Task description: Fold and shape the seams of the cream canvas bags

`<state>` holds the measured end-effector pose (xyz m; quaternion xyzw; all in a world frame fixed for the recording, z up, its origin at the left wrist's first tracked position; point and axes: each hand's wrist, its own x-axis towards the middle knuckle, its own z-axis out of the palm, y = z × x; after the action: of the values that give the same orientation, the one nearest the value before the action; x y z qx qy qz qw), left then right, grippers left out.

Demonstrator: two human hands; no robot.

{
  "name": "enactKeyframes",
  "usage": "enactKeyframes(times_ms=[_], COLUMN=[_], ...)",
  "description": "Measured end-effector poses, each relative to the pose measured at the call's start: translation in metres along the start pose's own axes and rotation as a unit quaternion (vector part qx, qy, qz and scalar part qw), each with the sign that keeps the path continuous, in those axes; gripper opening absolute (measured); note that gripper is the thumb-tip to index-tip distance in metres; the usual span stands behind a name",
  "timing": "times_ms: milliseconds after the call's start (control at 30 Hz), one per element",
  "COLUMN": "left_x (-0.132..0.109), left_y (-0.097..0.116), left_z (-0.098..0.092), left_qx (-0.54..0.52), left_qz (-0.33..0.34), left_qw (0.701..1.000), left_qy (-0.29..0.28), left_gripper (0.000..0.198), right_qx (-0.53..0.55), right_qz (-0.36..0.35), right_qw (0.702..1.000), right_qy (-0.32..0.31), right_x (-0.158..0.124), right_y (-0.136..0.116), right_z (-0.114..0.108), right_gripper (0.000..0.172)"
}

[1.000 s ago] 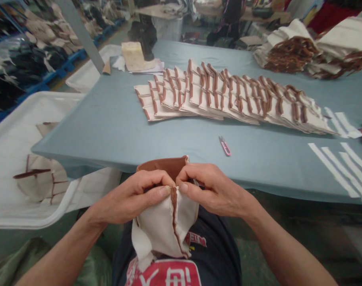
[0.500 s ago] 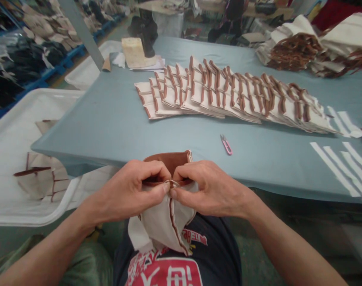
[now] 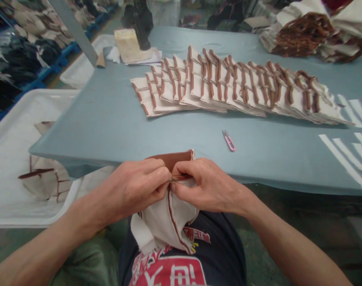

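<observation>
Well, two hands on one job: left grip and right grip both clenched, pinching brown-edged canvas piece together, held above my lap just off bench. One pair pink thread snips on bench, one long fanned row of stitched pieces behind. Two white trays: near white tray holds one stitched scrap, far white tray beyond.

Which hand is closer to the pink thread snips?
Right. The right hand is below and left of the pink thread snips in view; the left hand is farther left, past the cloth pouch it pinches.
</observation>
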<state>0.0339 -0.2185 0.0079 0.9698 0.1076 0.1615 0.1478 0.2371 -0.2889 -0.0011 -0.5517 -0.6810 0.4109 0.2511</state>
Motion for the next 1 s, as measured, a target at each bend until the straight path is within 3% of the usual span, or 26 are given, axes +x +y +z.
enactKeyframes(times_ms=[133, 300, 500, 633, 700, 867, 1000], left_x=[-0.009, -0.012, -0.01, -0.018, -0.022, -0.024, -0.019], left_y=[-0.007, -0.012, -0.012, -0.01, -0.009, -0.005, -0.004], left_z=[0.014, 0.009, 0.007, 0.017, 0.018, 0.005, 0.0], left_qx=[0.062, 0.111, 0.13, 0.048, 0.016, -0.077, -0.104], left_qz=[0.102, 0.142, 0.139, 0.072, 0.027, -0.041, -0.047], left_qw=[0.991, 0.983, 0.982, 0.993, 0.996, 0.996, 0.992], left_qy=[0.056, 0.038, 0.0, 0.076, 0.087, 0.015, -0.048], left_gripper=[0.02, 0.025, 0.034, 0.011, 0.006, 0.008, 0.029], right_qx=[0.181, 0.308, 0.256, 0.197, 0.161, 0.078, 0.027], right_qz=[0.046, 0.052, 0.078, 0.037, 0.01, -0.048, -0.071], right_qw=[0.981, 0.947, 0.962, 0.98, 0.987, 0.994, 0.994], right_qy=[-0.042, -0.074, -0.06, -0.013, 0.007, 0.056, 0.078], right_x=[0.0, 0.008, 0.008, -0.001, -0.005, -0.009, -0.011], right_y=[0.01, 0.021, 0.023, 0.014, 0.01, 0.006, 0.006], right_z=[0.003, 0.011, 0.019, 0.019, 0.018, 0.02, 0.022], right_gripper=[0.01, 0.018, 0.016, 0.009, 0.007, 0.009, 0.012])
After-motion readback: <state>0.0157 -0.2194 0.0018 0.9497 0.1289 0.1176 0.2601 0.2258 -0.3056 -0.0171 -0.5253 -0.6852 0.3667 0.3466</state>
